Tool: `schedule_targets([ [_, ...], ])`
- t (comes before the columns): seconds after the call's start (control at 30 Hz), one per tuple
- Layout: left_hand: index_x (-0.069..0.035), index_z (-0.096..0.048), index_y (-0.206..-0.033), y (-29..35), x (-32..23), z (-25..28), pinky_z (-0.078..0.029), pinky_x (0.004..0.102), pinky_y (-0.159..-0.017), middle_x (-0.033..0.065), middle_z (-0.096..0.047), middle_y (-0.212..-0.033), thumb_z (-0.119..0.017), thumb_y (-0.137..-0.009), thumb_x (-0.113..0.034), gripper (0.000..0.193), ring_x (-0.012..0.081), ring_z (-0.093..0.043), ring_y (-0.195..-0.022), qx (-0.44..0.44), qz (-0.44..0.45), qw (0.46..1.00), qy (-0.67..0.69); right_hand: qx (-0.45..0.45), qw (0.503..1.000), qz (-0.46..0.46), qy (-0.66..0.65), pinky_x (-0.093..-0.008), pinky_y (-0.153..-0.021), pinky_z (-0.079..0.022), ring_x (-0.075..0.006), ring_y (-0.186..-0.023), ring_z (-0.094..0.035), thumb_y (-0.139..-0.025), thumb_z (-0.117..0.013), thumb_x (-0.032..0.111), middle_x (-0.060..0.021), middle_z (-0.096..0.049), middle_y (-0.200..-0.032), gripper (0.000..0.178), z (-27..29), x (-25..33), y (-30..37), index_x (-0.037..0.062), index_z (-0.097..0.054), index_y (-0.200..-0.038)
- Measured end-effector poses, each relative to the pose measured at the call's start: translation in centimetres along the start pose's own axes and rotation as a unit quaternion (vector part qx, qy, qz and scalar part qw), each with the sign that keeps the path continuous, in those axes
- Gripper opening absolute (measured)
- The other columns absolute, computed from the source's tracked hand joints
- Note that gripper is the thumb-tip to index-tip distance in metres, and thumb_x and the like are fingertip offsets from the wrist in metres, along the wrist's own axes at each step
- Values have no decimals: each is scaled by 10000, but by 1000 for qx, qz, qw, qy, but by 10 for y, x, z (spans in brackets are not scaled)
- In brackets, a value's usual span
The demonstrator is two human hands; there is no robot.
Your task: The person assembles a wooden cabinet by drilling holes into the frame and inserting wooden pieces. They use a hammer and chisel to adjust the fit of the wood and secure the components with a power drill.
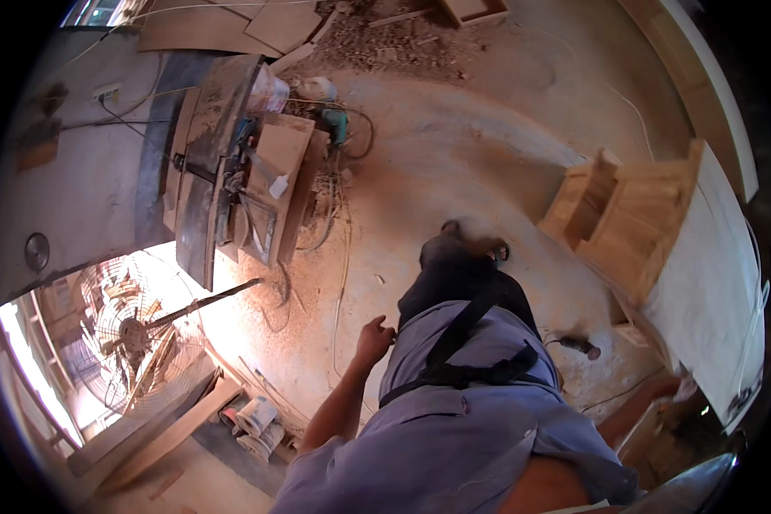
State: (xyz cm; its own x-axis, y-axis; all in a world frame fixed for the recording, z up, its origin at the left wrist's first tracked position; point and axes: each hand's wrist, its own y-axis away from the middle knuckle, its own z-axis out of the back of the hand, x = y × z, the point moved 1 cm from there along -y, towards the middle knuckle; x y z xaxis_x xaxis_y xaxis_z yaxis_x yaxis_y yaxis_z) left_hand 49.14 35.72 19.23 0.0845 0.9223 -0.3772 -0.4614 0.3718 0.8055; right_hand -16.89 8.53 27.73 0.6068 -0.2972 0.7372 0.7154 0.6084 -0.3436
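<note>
My left hand (373,341) hangs beside my left hip, its fingers curled in with nothing visible in them. It touches nothing and stays well apart from the workbench. My right arm stretches out to the right, and my right hand (682,387) is at the lower edge of a wooden cabinet (638,214) with a large white panel (715,283). Blur and the panel's edge hide its fingers, so I cannot tell whether it grips the cabinet or only touches it.
At the left stands a dusty workbench (206,128) with tools, a wooden box (278,163) and a green power tool (336,127). A large fan (128,334) is at lower left, near buckets (257,417). Cables (344,283) cross the dusty floor. A small dark tool (581,346) lies right of my legs.
</note>
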Motion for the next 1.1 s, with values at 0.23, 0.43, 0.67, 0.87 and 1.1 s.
schedule_targets([
  [0.23,55,-655,-1270,-74,115,17,-546,375,-933,242,-723,-1159,-683,-872,-178,462,350,-704,-1105,140,-106,963,-203,-99,755,-416,-497,-434,-818,-568,-300,-1049,-661,-900,-614,284,-121,-691,-1187,299,9,11,-35,83,-665,-1114],
  [0.43,108,-527,-1385,-158,-153,87,-522,335,-617,174,-719,-797,-638,-875,-134,575,196,-688,-692,162,-57,949,-264,-68,826,-462,-314,-508,-1101,-427,-331,-1271,-546,-972,-566,483,-108,-600,-1383,567,-35,59,-17,92,-569,-1383],
  [0.67,75,-427,-1454,-329,-376,156,-535,273,-654,163,-699,-969,-594,-924,-118,588,191,-686,-746,125,-15,992,12,-136,859,-444,-218,-422,-1106,-423,-303,-1239,-573,-961,-631,452,-110,-634,-1345,572,-42,48,15,73,-578,-1385],
  [0.87,34,-535,-1283,-374,-443,123,-561,327,-608,141,-680,-871,-632,-899,-136,431,219,-690,-730,224,-28,964,-143,-189,819,-477,-256,-415,-1095,-424,-303,-1210,-589,-925,-653,503,-132,-641,-1356,644,-42,19,22,51,-599,-1381],
  [1.1,9,-591,-1067,-469,-492,109,-517,308,-553,94,-633,-781,-642,-880,-119,232,184,-623,-640,289,-124,879,-358,-235,837,-439,-228,-385,-1014,-472,-270,-1151,-617,-857,-679,580,-129,-668,-1276,746,-80,20,19,33,-591,-1356],
])
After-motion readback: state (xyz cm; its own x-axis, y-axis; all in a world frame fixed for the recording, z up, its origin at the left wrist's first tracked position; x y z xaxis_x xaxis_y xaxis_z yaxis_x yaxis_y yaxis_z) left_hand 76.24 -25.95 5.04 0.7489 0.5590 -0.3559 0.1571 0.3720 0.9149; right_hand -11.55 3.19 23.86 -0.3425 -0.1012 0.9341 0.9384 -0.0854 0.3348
